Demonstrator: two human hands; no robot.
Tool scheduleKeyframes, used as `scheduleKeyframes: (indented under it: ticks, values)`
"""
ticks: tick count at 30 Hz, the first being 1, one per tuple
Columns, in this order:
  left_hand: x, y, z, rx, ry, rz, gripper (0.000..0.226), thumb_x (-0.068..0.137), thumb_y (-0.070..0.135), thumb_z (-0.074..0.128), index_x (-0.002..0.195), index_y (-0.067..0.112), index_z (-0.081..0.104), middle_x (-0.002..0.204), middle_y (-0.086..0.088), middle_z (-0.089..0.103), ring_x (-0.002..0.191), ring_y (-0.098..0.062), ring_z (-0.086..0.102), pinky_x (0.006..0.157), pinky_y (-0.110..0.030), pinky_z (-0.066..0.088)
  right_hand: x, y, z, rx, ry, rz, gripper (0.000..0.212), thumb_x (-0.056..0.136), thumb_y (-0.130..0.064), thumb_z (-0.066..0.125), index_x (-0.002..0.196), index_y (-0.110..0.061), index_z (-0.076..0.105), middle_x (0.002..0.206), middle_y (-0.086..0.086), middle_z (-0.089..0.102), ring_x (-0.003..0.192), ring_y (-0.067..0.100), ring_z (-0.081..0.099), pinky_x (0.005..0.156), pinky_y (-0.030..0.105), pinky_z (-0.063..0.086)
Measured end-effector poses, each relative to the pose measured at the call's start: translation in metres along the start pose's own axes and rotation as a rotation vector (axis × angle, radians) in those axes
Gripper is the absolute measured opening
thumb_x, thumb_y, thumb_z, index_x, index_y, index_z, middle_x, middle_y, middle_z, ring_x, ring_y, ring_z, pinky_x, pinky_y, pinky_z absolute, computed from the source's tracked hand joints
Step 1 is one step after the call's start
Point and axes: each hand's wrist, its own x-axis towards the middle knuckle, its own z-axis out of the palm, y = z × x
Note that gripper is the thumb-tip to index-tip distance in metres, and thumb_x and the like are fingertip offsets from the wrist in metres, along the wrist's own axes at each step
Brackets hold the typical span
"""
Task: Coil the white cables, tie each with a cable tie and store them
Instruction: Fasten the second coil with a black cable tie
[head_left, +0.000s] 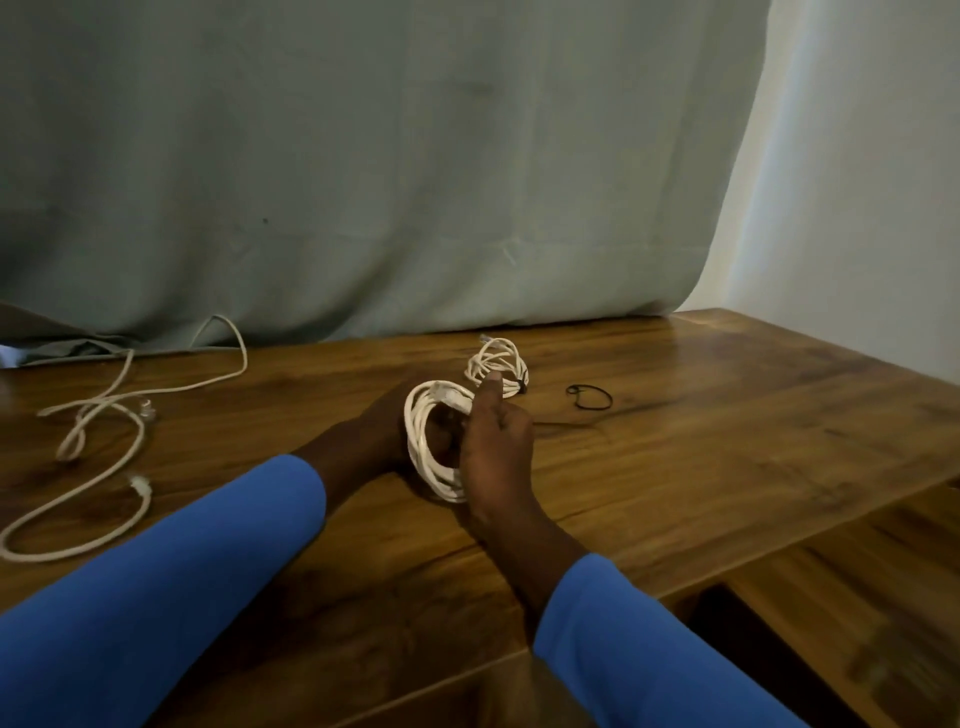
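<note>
A freshly wound coil (415, 441) of white cable is held upright just above the bench (727, 415), between both hands. The left hand (384, 431) grips it from the far side with fingers curled through the middle, and the right hand (498, 447) pinches its near edge, thumb raised. No tie is on it yet. The spare black cable tie (573, 389) lies to the right, beside a smaller bundle (496, 364) already tied. The main risk is probably the reach for that tie: once the right hand lets go, the left alone must keep the stiff loops together, and they could spring open or slip off the fingers, undoing the winding. A plug end tucked near the top could also pop free. Another loose cable (141, 436) sprawls at the left, uncoiled.
</note>
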Motion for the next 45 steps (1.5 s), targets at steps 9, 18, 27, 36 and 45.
scheduleKeyframes:
  ticks: [9,18,27,36,45]
  values:
    - [-0.047,-0.038,-0.039,-0.740,0.480,-0.158,0.008,0.095,0.003,0.069,0.089,0.009,0.071,0.064,-0.002,0.068,0.053,-0.010,0.060,0.048,-0.021,0.047,-0.012,-0.002,0.008,-0.271,-0.278,-0.162,0.066,0.109,-0.046,0.043,0.047,-0.021,0.048,0.039,-0.008,0.049,0.038,0.003,0.047,0.049,0.025,0.037]
    - [-0.062,-0.069,-0.070,-0.853,0.649,-0.180,0.004,0.094,0.001,0.070,0.091,0.004,0.070,0.069,-0.011,0.072,0.057,-0.015,0.069,0.054,-0.023,0.058,-0.011,0.014,0.074,-0.433,-0.420,-0.285,0.070,0.104,-0.061,0.043,0.059,-0.009,0.057,0.051,0.003,0.055,0.051,0.017,0.054,0.056,0.049,0.049]
    - [-0.063,-0.097,-0.083,-0.854,0.665,-0.240,0.008,0.092,-0.002,0.071,0.094,0.005,0.073,0.070,-0.007,0.071,0.062,-0.014,0.067,0.057,-0.024,0.057,0.003,0.022,0.105,-0.381,-0.455,-0.281,0.036,0.107,-0.046,0.048,0.108,-0.020,0.072,0.088,0.001,0.076,0.083,0.013,0.072,0.081,0.046,0.060]
    - [-0.067,-0.096,-0.080,-0.891,0.543,-0.309,0.005,0.094,0.005,0.069,0.091,0.004,0.073,0.074,-0.010,0.074,0.063,-0.019,0.069,0.056,-0.026,0.054,0.001,0.024,0.104,-0.307,-0.525,-0.255,0.060,0.107,-0.051,0.046,0.055,-0.019,0.050,0.048,-0.002,0.049,0.046,0.014,0.046,0.053,0.035,0.040]
    - [-0.073,-0.098,-0.080,-0.624,0.522,-0.170,0.005,0.092,-0.002,0.072,0.090,0.002,0.071,0.076,-0.012,0.076,0.065,-0.016,0.071,0.062,-0.025,0.057,-0.002,0.015,0.101,-0.229,-0.599,-0.091,0.067,0.106,-0.048,0.050,0.071,0.008,0.059,0.064,0.025,0.056,0.060,0.030,0.052,0.060,0.041,0.044]
